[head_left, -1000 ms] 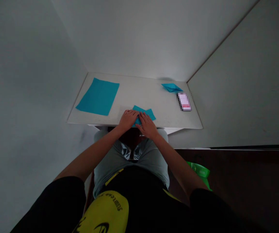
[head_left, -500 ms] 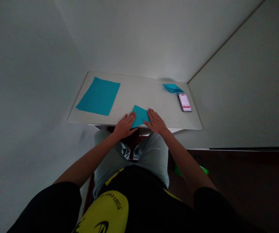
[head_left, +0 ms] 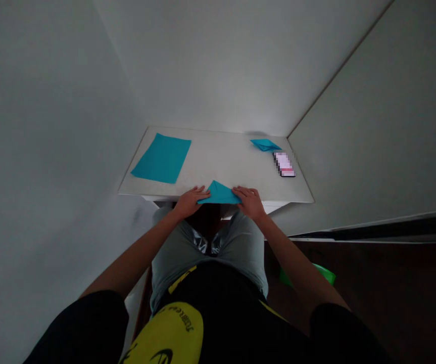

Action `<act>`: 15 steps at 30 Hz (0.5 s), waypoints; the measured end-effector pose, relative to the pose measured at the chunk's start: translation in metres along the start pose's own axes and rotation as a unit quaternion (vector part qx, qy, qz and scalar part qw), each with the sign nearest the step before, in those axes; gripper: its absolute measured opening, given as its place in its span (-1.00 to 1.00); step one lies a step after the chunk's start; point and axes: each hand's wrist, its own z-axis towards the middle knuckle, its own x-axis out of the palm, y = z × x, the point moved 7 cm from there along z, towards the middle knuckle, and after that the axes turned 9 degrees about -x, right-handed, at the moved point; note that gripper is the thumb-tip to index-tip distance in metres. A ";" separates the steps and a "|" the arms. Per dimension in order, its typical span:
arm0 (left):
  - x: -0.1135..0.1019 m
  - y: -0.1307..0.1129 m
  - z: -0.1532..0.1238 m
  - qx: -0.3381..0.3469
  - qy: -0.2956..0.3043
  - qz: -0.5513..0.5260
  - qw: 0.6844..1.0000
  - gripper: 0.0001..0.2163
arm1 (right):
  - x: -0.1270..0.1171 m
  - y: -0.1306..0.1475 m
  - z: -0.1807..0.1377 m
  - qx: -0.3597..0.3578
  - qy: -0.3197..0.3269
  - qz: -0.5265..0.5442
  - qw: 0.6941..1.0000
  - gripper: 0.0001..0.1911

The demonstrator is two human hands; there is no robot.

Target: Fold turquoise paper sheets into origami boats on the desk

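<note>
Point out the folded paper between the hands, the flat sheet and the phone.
Folded paper [head_left: 220, 195]: head view, middle of its upper face.
Flat sheet [head_left: 162, 159]: head view, its centre.
Phone [head_left: 285, 165]: head view, pixelated screen.

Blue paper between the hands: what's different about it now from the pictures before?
The blue paper went from a notched shape, then a four-sided one, to nearly a triangle, its long edge toward the person. The left hand and right hand, close together at first, have moved apart to its two ends. The big blue sheet, folded blue piece and phone stayed put.
</note>
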 end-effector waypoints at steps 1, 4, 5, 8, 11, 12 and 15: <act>-0.005 0.002 0.002 -0.023 -0.006 -0.028 0.999 -0.60 | -0.007 -0.003 0.001 0.015 -0.012 0.011 1.000 -0.60; -0.026 0.009 0.011 -0.101 -0.022 -0.114 0.988 -0.62 | -0.029 -0.015 0.011 0.052 -0.038 0.091 0.994 -0.62; -0.034 0.009 0.016 -0.113 -0.024 -0.141 0.983 -0.56 | -0.036 -0.019 0.015 0.057 -0.042 0.136 0.988 -0.53; -0.056 0.003 0.031 -0.102 -0.021 -0.215 0.971 -0.46 | -0.053 -0.029 0.027 0.068 -0.064 0.270 0.958 -0.41; -0.066 0.001 0.045 -0.101 -0.011 -0.246 0.964 -0.41 | -0.061 -0.039 0.034 0.090 -0.088 0.331 0.935 -0.37; -0.066 0.002 0.049 -0.108 -0.006 -0.244 0.964 -0.42 | -0.060 -0.042 0.036 0.094 -0.087 0.337 0.933 -0.35; -0.060 0.011 0.059 -0.151 -0.003 -0.186 0.971 -0.49 | -0.049 -0.053 0.040 0.104 -0.085 0.327 0.935 -0.31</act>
